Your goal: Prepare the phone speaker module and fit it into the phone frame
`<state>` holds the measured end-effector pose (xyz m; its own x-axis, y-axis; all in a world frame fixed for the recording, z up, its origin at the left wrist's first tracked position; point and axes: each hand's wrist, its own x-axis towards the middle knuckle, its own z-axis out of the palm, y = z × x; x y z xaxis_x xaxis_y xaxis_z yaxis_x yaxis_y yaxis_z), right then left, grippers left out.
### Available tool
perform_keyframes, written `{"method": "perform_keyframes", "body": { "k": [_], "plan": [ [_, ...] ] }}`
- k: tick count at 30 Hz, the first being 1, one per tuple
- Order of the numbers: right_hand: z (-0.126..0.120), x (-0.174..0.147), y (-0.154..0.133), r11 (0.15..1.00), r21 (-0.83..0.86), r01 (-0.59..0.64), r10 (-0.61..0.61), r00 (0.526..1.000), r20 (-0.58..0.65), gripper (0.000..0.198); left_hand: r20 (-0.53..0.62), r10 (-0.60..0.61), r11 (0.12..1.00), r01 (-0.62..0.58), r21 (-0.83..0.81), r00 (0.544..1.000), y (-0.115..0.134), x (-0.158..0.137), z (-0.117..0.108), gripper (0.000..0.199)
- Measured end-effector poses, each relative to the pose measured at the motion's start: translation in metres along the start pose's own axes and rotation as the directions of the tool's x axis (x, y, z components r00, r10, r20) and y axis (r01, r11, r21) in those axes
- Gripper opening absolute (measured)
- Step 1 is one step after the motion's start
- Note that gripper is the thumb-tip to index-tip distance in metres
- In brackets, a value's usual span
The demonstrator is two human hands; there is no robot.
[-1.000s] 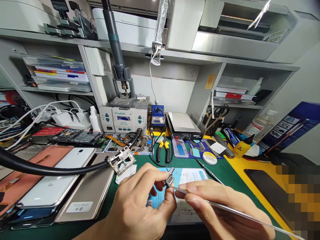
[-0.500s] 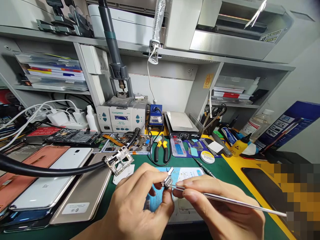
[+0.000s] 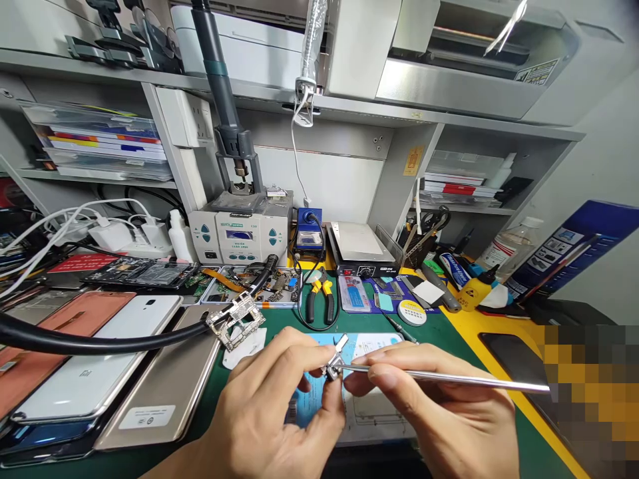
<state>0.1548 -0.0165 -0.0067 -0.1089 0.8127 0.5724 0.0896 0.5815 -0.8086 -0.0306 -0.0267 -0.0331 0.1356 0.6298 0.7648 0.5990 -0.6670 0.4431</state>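
- The left hand [image 3: 279,412] is nearly closed at its tips, thumb and forefinger pinching a small metal part [image 3: 333,364] in front of the wearer, at lower centre.
- The right hand [image 3: 439,406] grips a thin metal tool [image 3: 474,379] like a pen, fingers closed on the shaft; its tip reaches the part, though contact is too small to confirm.
- Good work here probably calls for a firm pinch on the part's sides, fingertips off the tool's path, and light, short strokes.
- Resting both wrists would likely steady the tip; a slip would run toward the left fingers.
- Below the hands lies a blue-and-white pad [image 3: 379,426] on a green mat [image 3: 279,319].
- Leftward, a gold phone [image 3: 164,379] and a circuit board [image 3: 237,322] beside a black hose [image 3: 124,342] limit the left elbow.
- Ahead, pliers [image 3: 321,303] lie near the pad.
- Rightward, green mat gives the right hand some room before the yellow surface [image 3: 494,320].
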Motion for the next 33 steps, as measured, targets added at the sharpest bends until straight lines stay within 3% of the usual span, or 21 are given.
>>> {"method": "perform_keyframes", "body": {
  "k": [9, 18, 25, 33],
  "plan": [
    [-0.0035, 0.0009, -0.0034, 0.987, 0.114, -0.113, 0.109, 0.993, 0.04, 0.015, 0.014, 0.032, 0.998, -0.031, -0.045, 0.999, 0.0015, 0.0045, -0.0041, 0.031],
    [-0.0024, 0.0024, -0.0025, 0.985, 0.145, -0.094, 0.083, 0.993, 0.078, 0.019, 0.002, 0.044, 0.996, -0.044, -0.075, 0.999, 0.0028, 0.0059, -0.0054, 0.032],
    [-0.0029, 0.0004, -0.0009, 0.977, 0.18, -0.111, 0.108, 0.994, 0.031, 0.017, -0.026, 0.016, 0.998, -0.017, -0.065, 1.0, 0.0058, 0.0033, -0.0036, 0.03],
    [-0.0028, 0.0018, -0.0033, 0.975, 0.186, -0.124, 0.11, 0.99, 0.084, 0.018, -0.016, 0.006, 0.999, -0.007, -0.052, 1.0, 0.0068, 0.0014, -0.0046, 0.031]
  ]
}}
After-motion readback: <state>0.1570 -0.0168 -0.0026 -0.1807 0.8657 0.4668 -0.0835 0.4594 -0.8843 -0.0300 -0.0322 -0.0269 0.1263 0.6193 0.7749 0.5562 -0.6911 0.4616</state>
